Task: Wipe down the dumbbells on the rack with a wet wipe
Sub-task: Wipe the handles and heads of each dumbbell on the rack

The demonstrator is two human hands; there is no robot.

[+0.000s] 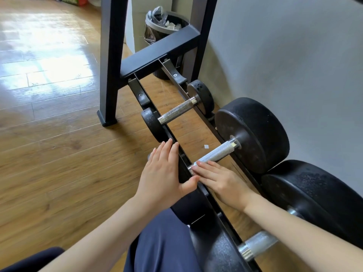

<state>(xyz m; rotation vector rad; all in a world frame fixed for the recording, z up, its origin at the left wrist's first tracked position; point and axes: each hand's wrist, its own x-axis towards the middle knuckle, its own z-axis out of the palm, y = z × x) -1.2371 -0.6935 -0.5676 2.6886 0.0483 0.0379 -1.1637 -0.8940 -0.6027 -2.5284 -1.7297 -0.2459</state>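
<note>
Left hand [164, 171]: we see fingers straight and spread flat against the near weight head of the middle dumbbell [214, 156] on the rack [144, 99].
Right hand [220, 179]: fingers straight, resting on its knurled handle.
Wipe: none visible to us.
Progress: we judge wiping barely started; the small dumbbell [177, 110] and the large one [294, 213] remain.

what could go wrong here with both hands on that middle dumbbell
1. No wet wipe shows in either hand: the left hand lies flat against the near head and the right hand rests bare on the middle dumbbell's handle, so nothing may actually get cleaned.
2. If that dumbbell rolls or shifts, the left fingers by the rack rail could get pinched.
3. The heavy far head could tip off the rear rail if pushed.
</note>
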